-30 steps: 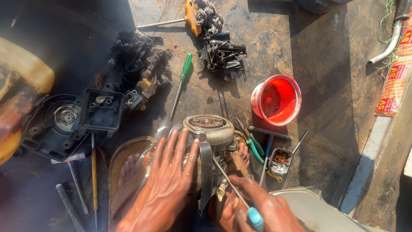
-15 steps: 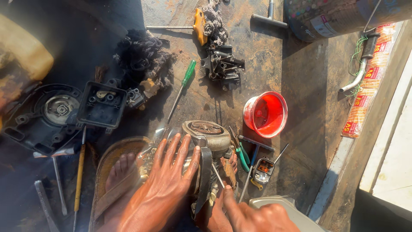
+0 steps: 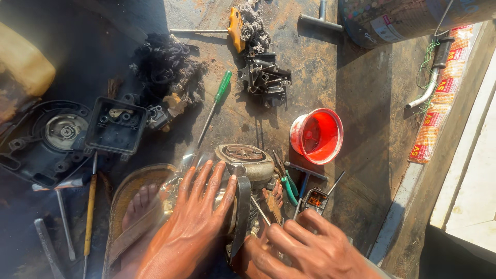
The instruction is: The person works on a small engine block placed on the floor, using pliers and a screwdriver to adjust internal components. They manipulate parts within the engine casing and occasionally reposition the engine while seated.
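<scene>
My left hand (image 3: 199, 219) lies flat, fingers spread, on top of a small grimy metal engine (image 3: 247, 157) standing on the dirty floor. A black strap (image 3: 241, 212) runs down the engine beside my thumb. My right hand (image 3: 305, 247) is curled at the engine's right side, closed on a screwdriver; its thin metal shaft (image 3: 261, 210) points up and left into the engine and the handle is hidden in my fist.
A red cup (image 3: 316, 135), green-handled pliers (image 3: 289, 187), a green-handled screwdriver (image 3: 217, 98), a black metal part (image 3: 266, 77), a dark rag (image 3: 165, 67), a black box cover (image 3: 116, 124), a round black housing (image 3: 49, 135) and a sandalled foot (image 3: 139, 206) surround the engine.
My right hand has slid up and closer to the engine, and the screwdriver's blue handle is now hidden. My left hand stays on the engine. The view shifted right.
</scene>
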